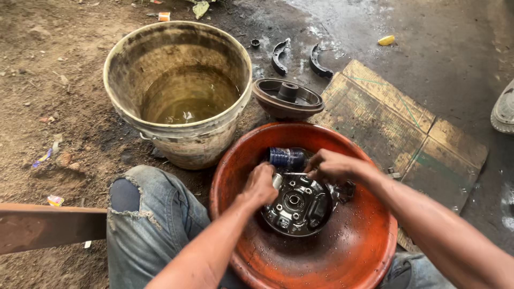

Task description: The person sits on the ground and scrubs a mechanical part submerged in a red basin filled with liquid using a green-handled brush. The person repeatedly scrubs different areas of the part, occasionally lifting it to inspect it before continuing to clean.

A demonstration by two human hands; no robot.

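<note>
A round grey metal brake plate (297, 206) with bolts and a centre hole lies in a wet orange basin (353, 251). My left hand (261, 184) grips the plate's upper left edge with closed fingers. At its upper right edge my right hand (332, 166) has the fingers pinched on a small part; what that part is I cannot make out. A small dark blue bottle (287, 157) lies in the basin just above both hands.
A dirty bucket (176, 88) holding murky water stands at the upper left. A brown brake drum (287, 98) and two curved brake shoes (297, 58) lie beyond the basin. Flattened cardboard (399, 126) covers the wet ground at right. My knee in torn jeans (150, 214) is left of the basin.
</note>
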